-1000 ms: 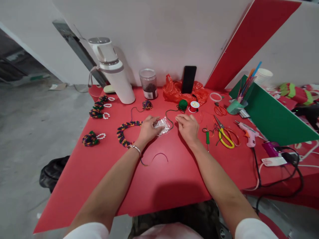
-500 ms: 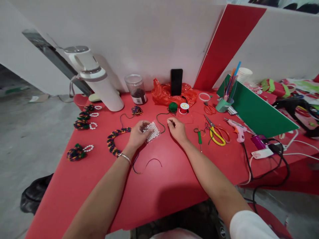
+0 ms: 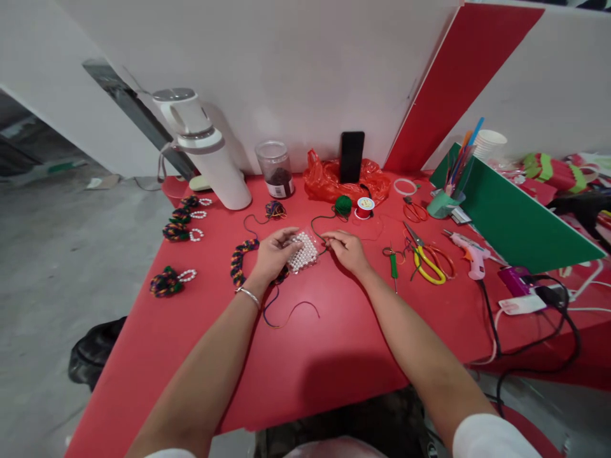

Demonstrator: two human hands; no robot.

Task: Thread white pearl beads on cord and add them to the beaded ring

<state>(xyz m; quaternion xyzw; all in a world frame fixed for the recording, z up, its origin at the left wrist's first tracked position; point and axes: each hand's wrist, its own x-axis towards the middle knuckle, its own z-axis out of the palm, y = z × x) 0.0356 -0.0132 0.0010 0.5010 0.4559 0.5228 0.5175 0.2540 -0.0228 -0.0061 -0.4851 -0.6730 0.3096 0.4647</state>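
A: What's the left grip [image 3: 272,256] on?
B: Pearl packet [image 3: 304,253]. Thumb on the near face, fingers behind, pinched at its left edge, probably so most of the pearls stay uncovered. It's over mid-bench [image 3: 286,375], between both hands.
A: Right grip [image 3: 351,252]?
B: Fingertips drawn together just beside the packet's right edge, at the green strand [image 3: 313,222]. Can't tell if they pinch it.
A: Where does the strand come from?
B: Green ball [image 3: 343,205], farther back, next to the thread spool [image 3: 365,205]. Strand curves loosely, so I'd guess there's slack.
A: Braided ring [image 3: 237,262]?
B: On the bench, partly hidden behind the left grip. Looks parked, but within reach.
A: Tools?
B: Green-handled hook [image 3: 394,266] and yellow-handled scissors [image 3: 419,254], right side. Sensible for a right-hand pickup. Pearl-loop bundles [image 3: 165,282] line the left edge, apart from the tools; likely deliberate.
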